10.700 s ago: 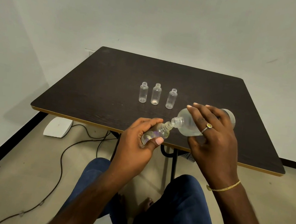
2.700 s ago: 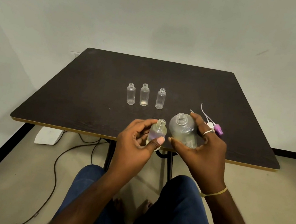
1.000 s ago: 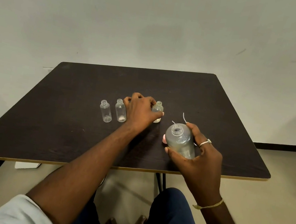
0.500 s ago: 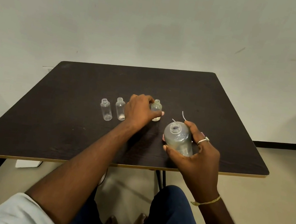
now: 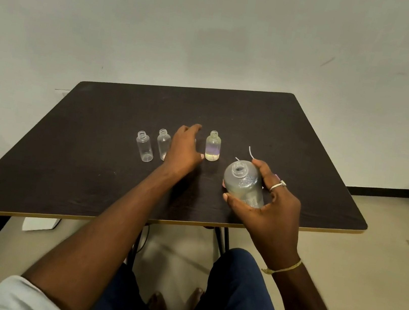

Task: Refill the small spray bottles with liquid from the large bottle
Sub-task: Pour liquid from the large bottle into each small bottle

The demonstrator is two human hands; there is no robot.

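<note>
Right grip (image 5: 270,204) wraps the uncapped large bottle (image 5: 242,184), mouth up over the bench (image 5: 88,177) so nothing spills. Left grip (image 5: 184,149), fingers loose and holding nothing, hovers between the filled small bottle (image 5: 212,146) and two empty small bottles (image 5: 144,146), likely going for the next refill.

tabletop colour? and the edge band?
Very dark brown, almost black, tabletop; its front edge is a pale tan strip. Head view, the only one.

Dark square table (image 5: 293,141), plain pale wall (image 5: 217,24), beige floor (image 5: 366,272)
</note>
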